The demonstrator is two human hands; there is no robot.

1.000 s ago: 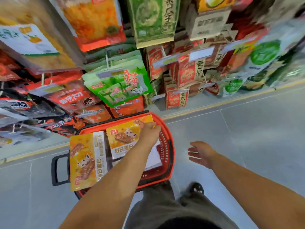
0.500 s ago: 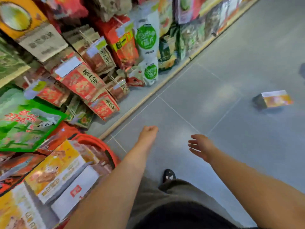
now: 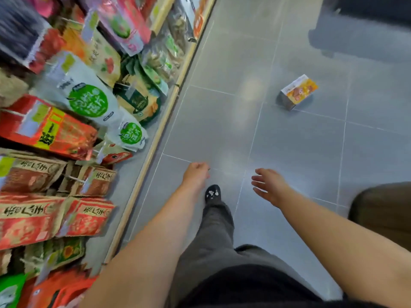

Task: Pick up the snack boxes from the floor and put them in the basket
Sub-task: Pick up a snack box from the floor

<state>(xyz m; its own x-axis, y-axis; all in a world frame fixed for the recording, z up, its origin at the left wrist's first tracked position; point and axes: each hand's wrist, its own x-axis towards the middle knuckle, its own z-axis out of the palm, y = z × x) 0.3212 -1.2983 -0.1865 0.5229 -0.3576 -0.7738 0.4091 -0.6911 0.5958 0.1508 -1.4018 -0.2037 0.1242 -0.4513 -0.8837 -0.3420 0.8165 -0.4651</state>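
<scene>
A yellow-and-orange snack box (image 3: 298, 91) lies on its side on the grey tiled floor, far ahead and to the right of both hands. My left hand (image 3: 195, 173) hangs over the floor with its fingers loosely curled and nothing in it. My right hand (image 3: 268, 185) is beside it, fingers spread, holding nothing. The basket is out of view.
A shop shelf (image 3: 160, 125) full of hanging snack bags runs along the left. My leg and dark shoe (image 3: 212, 194) step forward between my hands. A dark fixture (image 3: 360, 30) stands at the far right, and a brown object (image 3: 382, 214) sits at the right edge.
My left hand let go of a box in the red basket and drew away. The view swung right, so the basket left the frame and the box on the floor came closer.
</scene>
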